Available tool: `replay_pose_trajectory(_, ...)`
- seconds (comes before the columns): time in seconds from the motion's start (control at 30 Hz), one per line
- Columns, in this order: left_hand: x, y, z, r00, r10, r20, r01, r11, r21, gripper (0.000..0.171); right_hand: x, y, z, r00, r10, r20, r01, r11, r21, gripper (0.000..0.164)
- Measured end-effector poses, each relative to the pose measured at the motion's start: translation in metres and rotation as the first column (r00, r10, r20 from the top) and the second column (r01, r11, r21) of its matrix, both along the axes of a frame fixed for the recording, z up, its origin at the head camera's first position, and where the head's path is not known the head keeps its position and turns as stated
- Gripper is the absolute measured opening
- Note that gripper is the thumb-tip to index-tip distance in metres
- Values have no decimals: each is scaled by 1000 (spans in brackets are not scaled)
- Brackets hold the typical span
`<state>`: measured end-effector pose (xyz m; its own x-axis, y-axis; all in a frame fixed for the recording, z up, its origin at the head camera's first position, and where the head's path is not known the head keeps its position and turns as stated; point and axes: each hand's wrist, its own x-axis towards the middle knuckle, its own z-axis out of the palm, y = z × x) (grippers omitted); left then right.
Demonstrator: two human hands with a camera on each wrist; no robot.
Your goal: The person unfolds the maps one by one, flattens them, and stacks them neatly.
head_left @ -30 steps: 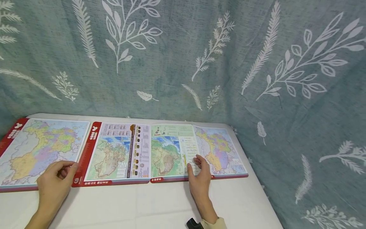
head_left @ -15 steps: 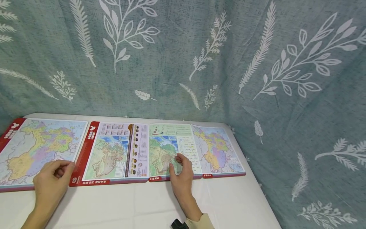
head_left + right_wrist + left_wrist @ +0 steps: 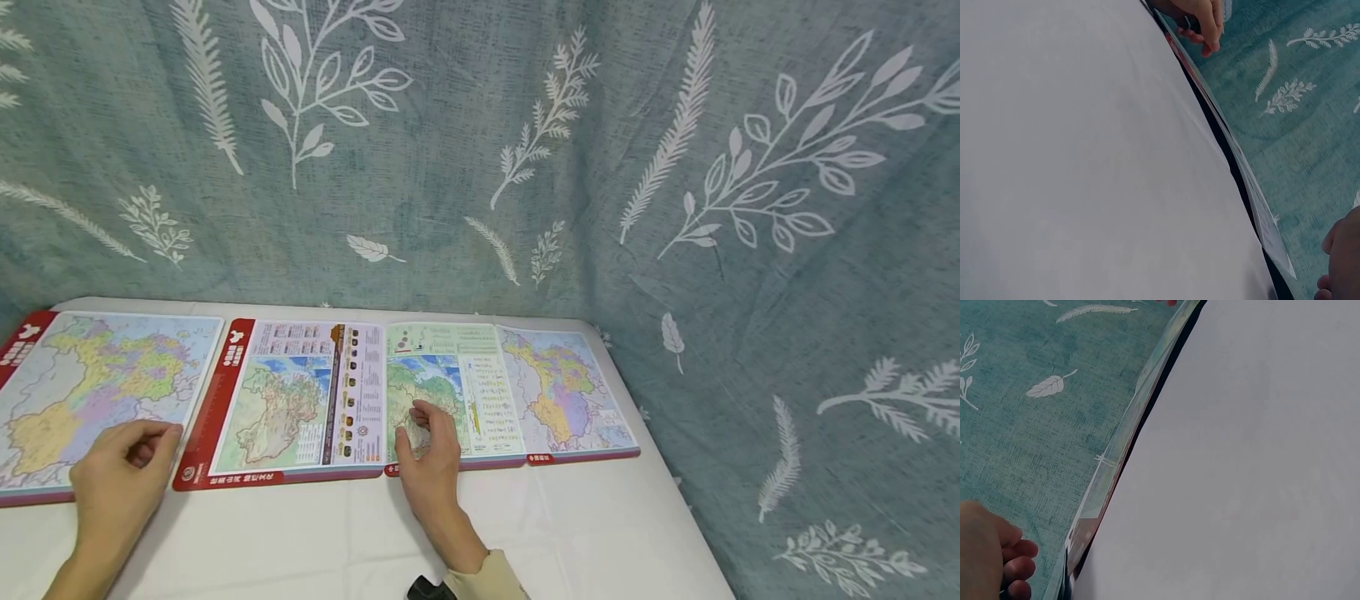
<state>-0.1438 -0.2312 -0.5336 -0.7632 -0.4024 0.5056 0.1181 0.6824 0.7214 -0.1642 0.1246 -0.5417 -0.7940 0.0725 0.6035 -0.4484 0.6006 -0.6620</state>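
Observation:
My left hand (image 3: pixel 123 467) hovers near the table with its fingers loosely curled and thumb tip close to the index finger, holding nothing. It overlaps the lower right corner of the leftmost map (image 3: pixel 112 375), a coloured political map with a red strip on its left. Beside it lies a second map (image 3: pixel 277 408) with a red left strip and a column of small pictures. My right hand (image 3: pixel 431 450), relaxed and holding nothing, covers part of a green relief map (image 3: pixel 420 371). Farther right is another political map (image 3: pixel 558 383). In the left wrist view, curled fingers (image 3: pixel 1019 569) show at lower left.
All the maps lie in a row on a white-covered table (image 3: pixel 300 542), along its far side. A teal leaf-print curtain (image 3: pixel 450 125) hangs behind and to the right. A black device (image 3: pixel 430 587) is at the right wrist, beside a beige sleeve (image 3: pixel 487 575).
My right hand has moved left, from the border of the two right-hand maps onto the green relief map. The left hand keeps its place over the leftmost map; the whole view has shifted slightly.

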Motion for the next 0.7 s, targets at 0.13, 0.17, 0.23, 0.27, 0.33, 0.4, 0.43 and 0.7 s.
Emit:
replay_pose_trajectory(0.13, -1, -3, 0, 1000, 4, -15, -4, 1000, -6, 7, 1, -13, 1, 1000, 9, 13, -10, 1000, 20, 41)
replay_pose_trajectory(0.17, -1, -4, 0, 1000, 5, -15, -5, 1000, -3, 7, 2, -16, 1, 1000, 12, 19, -12, 1000, 23, 42)
replay_pose_trajectory(0.23, -1, -6, 0, 1000, 12, -15, -12, 1000, 2, 7, 3, -24, 1, 1000, 17, 20, -17, 999, 30, 42)
replay_pose_trajectory(0.27, 0, -6, 1, 1000, 16, -11, -16, 1000, 4, 7, 3, -28, 1, 1000, 19, 20, -20, 999, 34, 42)
replay_pose_trajectory(0.33, 0, -8, 1, 1000, 27, -3, -27, 1000, 5, 7, 4, -36, 1, 999, 32, 15, -33, 999, 36, 41)
replay_pose_trajectory(0.4, 0, -9, 2, 999, 35, 3, -35, 999, 4, 7, 4, -44, 1, 999, 46, -2, -46, 998, 48, 41)
replay_pose_trajectory(0.43, 1, -9, 3, 999, 38, 7, -38, 999, 0, 7, 4, -47, 1, 999, 53, -13, -52, 997, 56, 42)
replay_pose_trajectory(0.7, 0, -14, 5, 999, 52, -5, -52, 998, -20, 8, 7, -69, -2, 996, 89, -30, -86, 992, 95, 42)
